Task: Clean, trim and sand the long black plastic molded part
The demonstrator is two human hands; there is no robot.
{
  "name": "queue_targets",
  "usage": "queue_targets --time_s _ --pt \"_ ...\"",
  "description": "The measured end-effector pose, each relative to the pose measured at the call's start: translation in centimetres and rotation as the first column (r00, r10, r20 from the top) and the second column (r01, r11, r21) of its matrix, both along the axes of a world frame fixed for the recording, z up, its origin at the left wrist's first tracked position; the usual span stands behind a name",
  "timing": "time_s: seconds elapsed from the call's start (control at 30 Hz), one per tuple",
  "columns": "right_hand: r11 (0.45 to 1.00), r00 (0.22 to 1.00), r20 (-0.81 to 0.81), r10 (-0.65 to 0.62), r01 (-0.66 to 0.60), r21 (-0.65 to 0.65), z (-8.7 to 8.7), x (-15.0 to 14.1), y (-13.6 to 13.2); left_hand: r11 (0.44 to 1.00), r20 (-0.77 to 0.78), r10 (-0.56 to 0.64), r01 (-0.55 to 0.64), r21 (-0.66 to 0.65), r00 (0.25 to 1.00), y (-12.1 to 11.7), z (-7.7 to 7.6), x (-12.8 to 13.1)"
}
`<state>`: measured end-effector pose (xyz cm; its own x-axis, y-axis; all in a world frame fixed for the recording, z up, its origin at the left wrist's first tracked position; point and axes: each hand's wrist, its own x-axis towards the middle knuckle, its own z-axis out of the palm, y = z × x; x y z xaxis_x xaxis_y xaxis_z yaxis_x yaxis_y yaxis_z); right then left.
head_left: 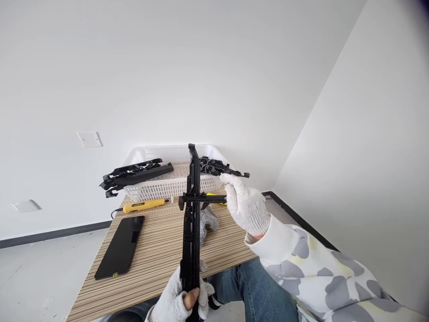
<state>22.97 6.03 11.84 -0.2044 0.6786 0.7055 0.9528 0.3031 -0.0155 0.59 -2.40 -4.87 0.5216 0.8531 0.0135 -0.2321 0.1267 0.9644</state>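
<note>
My left hand (182, 300), in a white glove with bare fingertips, grips the lower end of a long black plastic rail (191, 214) and holds it upright over the table's near edge. My right hand (246, 206), fully gloved, is closed on the end of a thin black rod (201, 199) that crosses the rail at right angles, about midway up. A yellow-handled tool (214, 195) shows just behind that rod.
A white mesh basket (170, 183) at the back of the striped wooden table (157, 250) carries long black plastic parts (134, 174) over its rim. A yellow tool (144, 205), a black phone (120, 252) and a grey glove (208, 221) lie on the table. Walls close behind and right.
</note>
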Motion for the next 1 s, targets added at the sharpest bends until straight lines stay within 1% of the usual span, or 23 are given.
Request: queue_targets --time_s 0.07,0.13,0.23,0.37,0.47,0.53,0.63,0.7,0.77,0.87,0.93,1.0 --pt "0.998 0.999 0.010 -0.043 0.044 -0.043 -0.5 -0.4 -0.1 1.000 -0.002 0.026 -0.026 0.001 1.000 -0.1 0.5 0.2" --pt "0.996 0.998 -0.002 -0.069 0.069 -0.053 -0.9 -0.7 0.0 1.000 -0.006 0.020 -0.020 0.010 1.000 -0.1 0.8 0.3" --pt "0.997 0.996 -0.049 -0.072 0.071 -0.027 -1.1 -0.7 0.2 1.000 -0.021 -0.004 0.004 0.014 1.000 0.0 0.7 0.3" --pt "0.995 0.993 -0.067 -0.098 0.097 -0.017 -0.9 -0.4 0.4 0.999 -0.075 0.027 -0.026 0.025 0.997 0.2 0.4 0.2" --pt "0.993 0.991 -0.064 -0.119 0.118 -0.023 -0.7 -0.4 0.3 0.998 -0.049 0.036 -0.033 0.058 0.998 0.3 -0.1 0.1" --pt "0.993 0.990 -0.071 -0.118 0.117 -0.020 -0.7 -0.4 0.3 0.997 -0.026 0.040 -0.038 0.072 0.999 0.5 -0.6 0.2" --pt "0.992 0.989 -0.082 -0.121 0.119 -0.029 -0.7 -0.6 0.3 0.995 -0.060 0.072 -0.068 0.075 0.996 0.7 -1.6 0.2" --pt "0.993 0.989 -0.092 -0.116 0.113 -0.040 -0.7 -0.7 0.3 0.993 -0.083 0.093 -0.087 0.075 0.992 0.8 -1.8 0.2" --pt "0.994 0.988 -0.112 -0.105 0.100 -0.048 -0.6 -0.7 0.3 0.994 -0.069 0.084 -0.078 0.080 0.994 0.8 -1.6 0.1" --pt "0.995 0.981 -0.170 -0.094 0.085 -0.055 -0.2 -0.5 0.2 0.997 -0.037 0.011 -0.008 0.074 0.999 0.5 -0.6 -0.1" --pt "0.997 0.961 -0.265 -0.077 0.066 -0.050 0.3 -0.1 0.1 0.998 -0.043 -0.009 0.012 0.059 0.999 0.4 0.1 -0.1" --pt "0.998 0.913 -0.406 -0.041 0.017 -0.062 0.8 0.4 -0.1 0.999 -0.054 -0.004 0.006 0.044 0.999 0.3 0.6 0.0"
